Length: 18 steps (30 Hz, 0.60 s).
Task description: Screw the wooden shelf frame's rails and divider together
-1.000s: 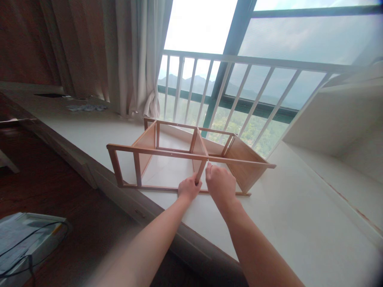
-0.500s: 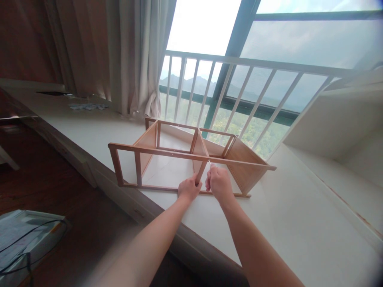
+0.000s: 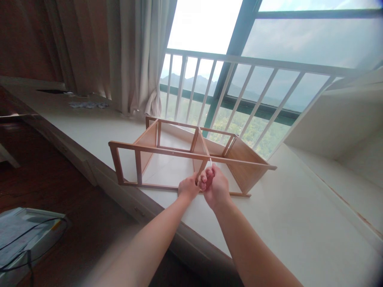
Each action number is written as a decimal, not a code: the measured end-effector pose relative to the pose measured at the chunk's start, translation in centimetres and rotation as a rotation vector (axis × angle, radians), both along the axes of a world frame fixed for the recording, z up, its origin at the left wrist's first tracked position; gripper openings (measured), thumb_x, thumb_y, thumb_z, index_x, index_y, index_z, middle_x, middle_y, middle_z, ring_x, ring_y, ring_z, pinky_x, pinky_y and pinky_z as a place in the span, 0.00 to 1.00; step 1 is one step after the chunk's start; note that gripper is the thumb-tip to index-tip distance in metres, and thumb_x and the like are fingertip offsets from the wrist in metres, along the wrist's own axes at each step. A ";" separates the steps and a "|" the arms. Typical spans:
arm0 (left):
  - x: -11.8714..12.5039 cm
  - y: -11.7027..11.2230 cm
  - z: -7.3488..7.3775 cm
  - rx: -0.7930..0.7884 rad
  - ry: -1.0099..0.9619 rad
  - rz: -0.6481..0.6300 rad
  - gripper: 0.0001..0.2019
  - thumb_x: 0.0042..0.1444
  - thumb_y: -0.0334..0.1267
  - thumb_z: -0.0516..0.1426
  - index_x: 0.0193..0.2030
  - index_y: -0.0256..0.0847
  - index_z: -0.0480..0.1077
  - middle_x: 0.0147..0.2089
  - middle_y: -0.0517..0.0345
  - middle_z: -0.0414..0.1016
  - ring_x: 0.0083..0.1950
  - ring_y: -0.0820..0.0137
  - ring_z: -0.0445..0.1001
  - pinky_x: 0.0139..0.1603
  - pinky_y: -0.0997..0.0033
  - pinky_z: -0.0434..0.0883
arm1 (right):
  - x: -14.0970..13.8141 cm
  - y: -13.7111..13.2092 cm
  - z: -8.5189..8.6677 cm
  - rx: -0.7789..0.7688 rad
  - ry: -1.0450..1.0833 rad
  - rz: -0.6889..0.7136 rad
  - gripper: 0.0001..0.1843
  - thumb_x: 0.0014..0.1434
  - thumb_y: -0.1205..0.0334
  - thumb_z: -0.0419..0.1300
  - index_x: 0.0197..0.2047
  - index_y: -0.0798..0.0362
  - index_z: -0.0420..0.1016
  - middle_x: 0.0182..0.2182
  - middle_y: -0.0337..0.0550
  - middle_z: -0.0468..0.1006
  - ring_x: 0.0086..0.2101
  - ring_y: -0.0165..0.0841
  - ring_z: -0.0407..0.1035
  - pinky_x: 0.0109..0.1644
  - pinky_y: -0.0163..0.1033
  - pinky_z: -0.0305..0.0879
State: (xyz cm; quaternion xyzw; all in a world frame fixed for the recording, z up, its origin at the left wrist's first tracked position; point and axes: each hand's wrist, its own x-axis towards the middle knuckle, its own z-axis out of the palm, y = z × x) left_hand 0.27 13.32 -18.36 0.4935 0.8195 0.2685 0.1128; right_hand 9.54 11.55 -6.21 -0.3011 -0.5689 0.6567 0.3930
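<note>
A brown wooden shelf frame (image 3: 167, 152) lies on its side on the white window ledge, with panels across its ends and middle. My left hand (image 3: 188, 188) is closed around the short middle crosspiece, low near the bottom rail. Just to its right, my right hand (image 3: 214, 184) is wrapped around a screwdriver (image 3: 211, 161). Only the thin metal shaft shows, its tip up at the frame's upper front rail by the middle joint; the fist hides the handle. Whether the tip sits in a screw is too small to tell.
Behind the frame stand a white railing (image 3: 254, 60) and the window. A grey curtain (image 3: 143, 56) hangs at the left, with small pale packets (image 3: 88, 105) on the ledge near it. A bin with a black cable (image 3: 38, 227) stands on the dark floor (image 3: 98, 223), lower left.
My right hand has rolled over, so its curled fingers now face up and left, and more of the shaft shows. My left hand and the frame have stayed in place.
</note>
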 end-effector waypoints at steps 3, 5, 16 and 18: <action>0.1 -0.1 0.0 0.010 0.018 0.018 0.20 0.64 0.50 0.45 0.55 0.48 0.68 0.45 0.50 0.79 0.46 0.62 0.77 0.47 0.66 0.69 | 0.6 0.1 -0.2 0.310 -0.287 -0.150 0.28 0.66 0.45 0.38 0.19 0.51 0.53 0.14 0.40 0.62 0.18 0.28 0.56 0.25 0.34 0.53; 0.2 -0.1 0.0 0.012 0.024 0.024 0.19 0.64 0.49 0.45 0.55 0.48 0.68 0.45 0.50 0.79 0.46 0.62 0.78 0.47 0.65 0.69 | 1.2 0.5 -0.2 0.582 -0.567 -0.223 0.31 0.67 0.46 0.39 0.17 0.53 0.59 0.16 0.43 0.66 0.20 0.29 0.59 0.29 0.34 0.53; 0.2 0.2 -0.3 0.033 0.050 0.042 0.21 0.64 0.53 0.44 0.53 0.49 0.69 0.42 0.52 0.79 0.43 0.62 0.78 0.44 0.66 0.70 | 2.5 2.4 0.4 1.003 -1.266 -0.197 0.28 0.71 0.56 0.37 0.38 0.53 0.76 0.32 0.50 0.77 0.34 0.36 0.71 0.36 0.36 0.54; 0.2 0.2 -0.4 0.037 0.054 0.043 0.20 0.64 0.52 0.44 0.54 0.50 0.68 0.42 0.52 0.79 0.43 0.62 0.78 0.44 0.65 0.70 | 2.5 2.2 0.6 0.987 -1.299 -0.190 0.28 0.71 0.55 0.36 0.40 0.53 0.77 0.34 0.51 0.78 0.36 0.37 0.72 0.38 0.36 0.56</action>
